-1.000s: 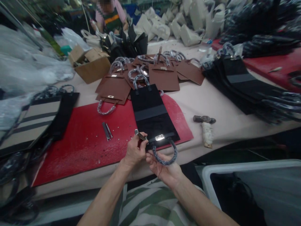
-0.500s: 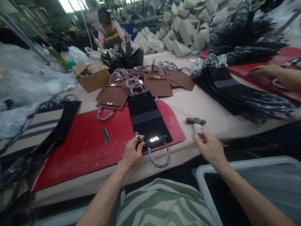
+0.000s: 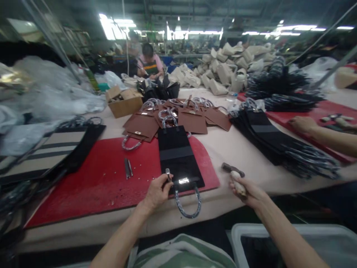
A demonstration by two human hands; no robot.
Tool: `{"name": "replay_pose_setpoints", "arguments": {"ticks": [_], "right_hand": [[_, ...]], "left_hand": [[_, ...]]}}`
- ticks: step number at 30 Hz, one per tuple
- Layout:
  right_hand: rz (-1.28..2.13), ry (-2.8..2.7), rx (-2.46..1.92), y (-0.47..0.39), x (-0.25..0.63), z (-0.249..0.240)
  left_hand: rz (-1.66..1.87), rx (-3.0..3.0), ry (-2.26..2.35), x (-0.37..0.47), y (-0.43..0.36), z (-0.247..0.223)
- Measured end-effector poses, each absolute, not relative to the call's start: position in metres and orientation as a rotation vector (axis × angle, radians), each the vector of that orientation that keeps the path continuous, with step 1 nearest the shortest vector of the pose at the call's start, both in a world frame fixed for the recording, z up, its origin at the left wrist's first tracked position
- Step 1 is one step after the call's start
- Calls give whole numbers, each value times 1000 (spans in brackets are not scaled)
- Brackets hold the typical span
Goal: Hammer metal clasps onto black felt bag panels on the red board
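Note:
A black bag panel (image 3: 180, 158) with a grey band lies on the red board (image 3: 100, 178), its near handle (image 3: 190, 214) wrapped in clear plastic. Near that handle a shiny metal clasp (image 3: 183, 181) is fixed to the panel. My left hand (image 3: 157, 190) pinches a short metal punch (image 3: 167, 173) upright at the panel's near left edge. To the right, my right hand (image 3: 248, 190) is closed round the pale, wrapped handle of a hammer (image 3: 232, 169), its head just over the table. Two metal rods (image 3: 128, 168) rest on the board amid small scattered bits.
Brown bag panels (image 3: 167, 115) are heaped behind the board, beside a cardboard box (image 3: 125, 104). Striped panels (image 3: 52, 149) lie left, a black stack (image 3: 262, 130) right. A co-worker's hand (image 3: 302, 123) rests at far right. A white bin (image 3: 237, 238) stands below the table edge.
My right hand has taken a fuller grip on the hammer and turned its handle toward me. My left hand stays at the panel's edge with the punch. The view has tilted up.

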State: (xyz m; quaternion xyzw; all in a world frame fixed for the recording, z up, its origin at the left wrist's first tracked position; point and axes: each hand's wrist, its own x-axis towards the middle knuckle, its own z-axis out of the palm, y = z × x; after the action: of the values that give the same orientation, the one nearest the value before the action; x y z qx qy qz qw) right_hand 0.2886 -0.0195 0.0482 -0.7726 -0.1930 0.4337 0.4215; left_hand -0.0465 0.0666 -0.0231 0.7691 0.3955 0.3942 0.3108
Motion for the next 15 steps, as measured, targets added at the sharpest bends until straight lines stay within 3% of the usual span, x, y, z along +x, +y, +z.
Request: {"name": "replay_pose_setpoints", "arguments": {"ticks": [6, 10, 15], "right_hand": [[1153, -487, -1472, -26, 234, 113], [708, -1255, -1432, -20, 185, 159], [236, -2174, -1545, -9, 156, 160]], "left_hand": [[1027, 2007, 1033, -45, 69, -24], [1012, 2025, 1040, -46, 69, -25], [1018, 2042, 1054, -48, 69, -29]]}}
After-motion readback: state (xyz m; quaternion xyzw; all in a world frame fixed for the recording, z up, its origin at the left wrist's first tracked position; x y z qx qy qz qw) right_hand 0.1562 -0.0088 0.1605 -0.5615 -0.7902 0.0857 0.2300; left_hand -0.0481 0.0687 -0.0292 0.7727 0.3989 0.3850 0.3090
